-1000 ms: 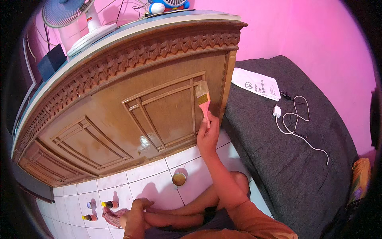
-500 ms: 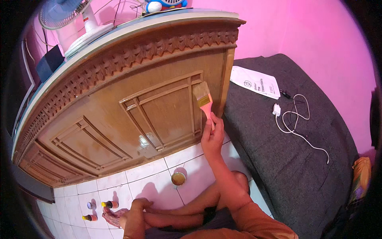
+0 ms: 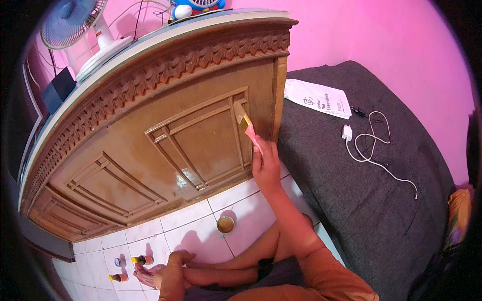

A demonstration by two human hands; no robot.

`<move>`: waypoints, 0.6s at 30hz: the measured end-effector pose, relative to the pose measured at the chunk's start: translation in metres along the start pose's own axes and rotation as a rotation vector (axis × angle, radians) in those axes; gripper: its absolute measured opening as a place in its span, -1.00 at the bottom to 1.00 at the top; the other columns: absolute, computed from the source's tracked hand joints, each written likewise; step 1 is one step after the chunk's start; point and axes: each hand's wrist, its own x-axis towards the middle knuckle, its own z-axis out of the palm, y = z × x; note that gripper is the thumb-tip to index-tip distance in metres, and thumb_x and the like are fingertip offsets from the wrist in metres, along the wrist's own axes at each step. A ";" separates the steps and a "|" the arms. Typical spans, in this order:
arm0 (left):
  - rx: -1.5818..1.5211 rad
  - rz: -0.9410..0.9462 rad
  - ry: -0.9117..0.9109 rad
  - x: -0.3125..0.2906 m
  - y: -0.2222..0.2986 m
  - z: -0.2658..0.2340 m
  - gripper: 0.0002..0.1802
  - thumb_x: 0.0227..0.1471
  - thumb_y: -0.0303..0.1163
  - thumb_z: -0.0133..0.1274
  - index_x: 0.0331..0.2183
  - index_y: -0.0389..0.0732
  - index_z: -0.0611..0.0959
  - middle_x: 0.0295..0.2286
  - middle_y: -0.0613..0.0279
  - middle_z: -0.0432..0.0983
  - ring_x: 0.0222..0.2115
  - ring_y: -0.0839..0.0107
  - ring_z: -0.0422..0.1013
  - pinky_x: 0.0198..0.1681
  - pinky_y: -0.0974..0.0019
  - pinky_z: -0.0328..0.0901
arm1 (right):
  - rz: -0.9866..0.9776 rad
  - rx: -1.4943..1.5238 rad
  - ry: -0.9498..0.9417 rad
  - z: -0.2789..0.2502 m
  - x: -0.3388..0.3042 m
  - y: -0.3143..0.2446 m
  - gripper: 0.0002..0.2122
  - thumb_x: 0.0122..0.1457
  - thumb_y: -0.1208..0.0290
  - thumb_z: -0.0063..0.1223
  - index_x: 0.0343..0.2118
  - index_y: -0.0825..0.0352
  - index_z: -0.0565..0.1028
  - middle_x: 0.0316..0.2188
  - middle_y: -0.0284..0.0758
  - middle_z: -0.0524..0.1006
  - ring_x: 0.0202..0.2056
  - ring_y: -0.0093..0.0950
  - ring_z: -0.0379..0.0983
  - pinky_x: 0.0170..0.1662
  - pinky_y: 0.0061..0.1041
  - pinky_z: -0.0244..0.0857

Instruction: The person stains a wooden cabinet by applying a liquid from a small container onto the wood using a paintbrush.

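My right hand point(image 3: 266, 159) is closed round the pink handle of a paintbrush point(image 3: 246, 124). The brush's pale bristles touch the raised right-hand trim of a panel on a brown wooden cabinet point(image 3: 206, 128). Parts of the cabinet front have a wet-looking shine. My left hand point(image 3: 182, 257) rests bent over my lower leg, with nothing seen in it and its fingers loosely apart, partly hidden. On the tiles between my legs and the cabinet stands a small round container point(image 3: 225, 224) of brownish liquid.
Two small dark bottles with yellow caps, one point(image 3: 142, 260) nearer the other point(image 3: 118, 277), and a small jar point(image 3: 119, 262) are by my foot. A dark grey mattress point(image 3: 366, 210) at right bears a white bag point(image 3: 319, 98) and a white charger cable point(image 3: 369, 159). A fan point(image 3: 75, 22) stands on the cabinet.
My right hand has moved slightly down and left, and the brush has turned from flat-on to edge-on against the trim. The view has shifted a little. My left hand still rests on my leg.
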 end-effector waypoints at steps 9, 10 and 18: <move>0.005 -0.012 -0.001 -0.012 0.006 -0.005 -0.20 0.11 0.34 -0.19 -0.25 -0.27 0.71 -0.29 0.05 0.63 -0.31 0.18 0.55 -0.16 0.15 0.38 | -0.046 0.019 0.031 -0.013 0.010 0.013 -0.72 0.23 0.54 -0.02 0.01 0.33 0.46 -0.27 -0.09 0.44 -0.25 -0.16 0.43 -0.18 -0.32 0.36; 0.009 -0.014 -0.001 -0.015 0.007 -0.006 -0.19 0.11 0.34 -0.20 -0.25 -0.27 0.71 -0.29 0.05 0.63 -0.31 0.18 0.55 -0.16 0.15 0.38 | -0.071 -0.010 -0.016 -0.015 0.008 0.019 -0.73 0.22 0.57 0.00 -0.01 0.34 0.47 -0.29 -0.12 0.45 -0.29 -0.22 0.44 -0.23 -0.36 0.36; 0.013 -0.031 -0.012 -0.020 0.005 -0.005 -0.21 0.11 0.32 -0.19 -0.28 -0.27 0.72 -0.31 0.05 0.63 -0.32 0.18 0.55 -0.17 0.14 0.38 | -0.114 0.004 0.014 -0.015 0.015 0.010 -0.75 0.22 0.59 0.01 -0.03 0.33 0.48 -0.33 -0.15 0.46 -0.34 -0.25 0.45 -0.27 -0.39 0.36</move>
